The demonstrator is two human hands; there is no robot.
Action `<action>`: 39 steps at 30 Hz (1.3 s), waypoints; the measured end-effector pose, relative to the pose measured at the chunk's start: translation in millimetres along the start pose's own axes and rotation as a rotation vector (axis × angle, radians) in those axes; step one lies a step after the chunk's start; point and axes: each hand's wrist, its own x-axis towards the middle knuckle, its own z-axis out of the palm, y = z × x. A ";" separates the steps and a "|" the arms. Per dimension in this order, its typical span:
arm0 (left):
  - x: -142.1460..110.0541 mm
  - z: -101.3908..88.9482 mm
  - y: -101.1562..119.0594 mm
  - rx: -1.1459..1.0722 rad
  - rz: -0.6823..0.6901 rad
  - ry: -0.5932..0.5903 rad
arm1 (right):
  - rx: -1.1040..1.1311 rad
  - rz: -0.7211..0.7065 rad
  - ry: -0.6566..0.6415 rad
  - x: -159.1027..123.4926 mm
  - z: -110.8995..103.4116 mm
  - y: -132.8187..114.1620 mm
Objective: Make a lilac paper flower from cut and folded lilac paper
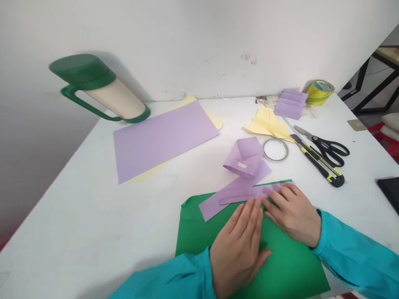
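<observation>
Here — purple strip (238,194) at both hands' (238,249) (293,214) fingertips — left open, right curled, grip unclear.

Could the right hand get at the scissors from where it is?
Probably yes: the scissors lie just beyond the right hand. The utility knife lies between them, but flat, so the hand could likely pass over it.

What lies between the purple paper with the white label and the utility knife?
A narrow tape roll lies between them, seen in the head view.
</observation>
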 end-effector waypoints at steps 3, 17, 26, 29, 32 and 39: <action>3.6 8.7 1.4 -0.115 0.028 -0.116 | -0.003 0.009 -0.001 0.5 -0.3 -0.1; -3.0 9.1 -9.6 0.027 -0.170 -0.110 | 0.145 0.032 0.235 -20.0 1.2 34.7; -7.8 8.3 -10.1 0.247 -0.200 -0.059 | 0.184 0.031 0.283 -32.6 0.3 53.9; -9.1 8.6 -7.2 0.284 -0.238 -0.080 | 0.196 0.019 0.293 -35.3 -0.9 58.3; -10.7 8.6 -4.6 0.310 -0.265 -0.104 | 0.213 0.021 0.301 -38.2 -0.1 63.0; -12.2 7.3 -2.7 0.261 -0.324 -0.161 | 0.283 0.045 0.233 -44.8 3.0 74.1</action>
